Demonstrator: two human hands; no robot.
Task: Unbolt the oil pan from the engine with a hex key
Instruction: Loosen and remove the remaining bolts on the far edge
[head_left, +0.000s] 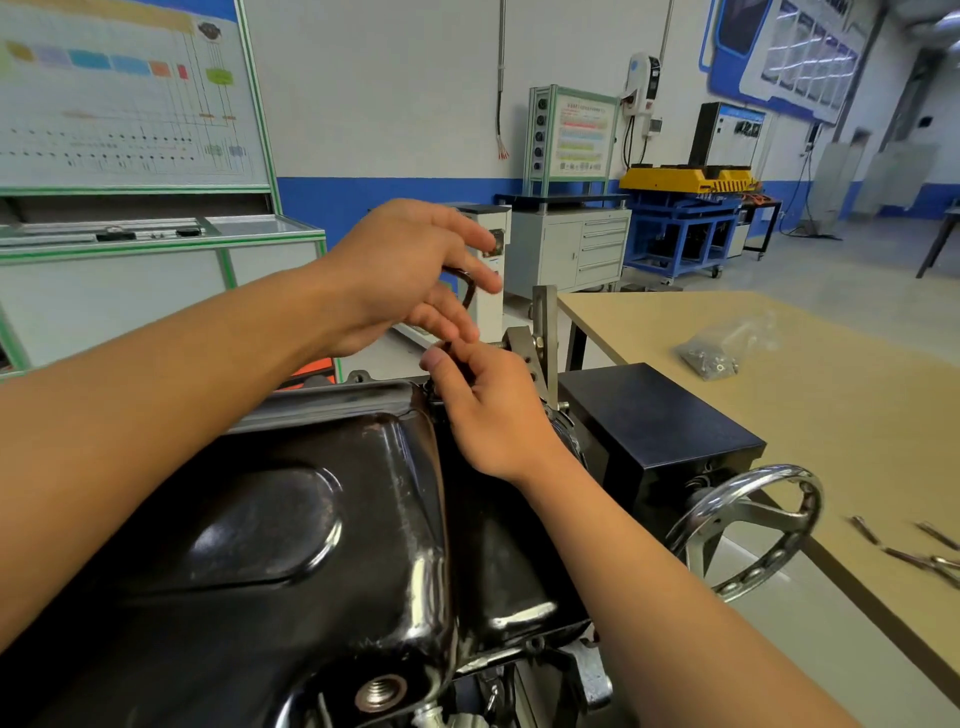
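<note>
1. Right hand (493, 415): thumb and fingertips (460, 347) pinch the lower shaft of the hex key (469, 288) at the far corner of the oil pan (291, 519).
2. Left hand (405, 270): fingers half-extended over the key's bent upper end; whether it grips cannot be told.
3. Oil pan: bottom side up, in the foreground, beside the handwheel (753, 530).

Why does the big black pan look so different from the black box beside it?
The oil pan is shiny and rounded, with a raised bulge; the black box is dull, flat-topped and square-cornered. The oil pan looks much bigger than the black box. Both are black.
</note>
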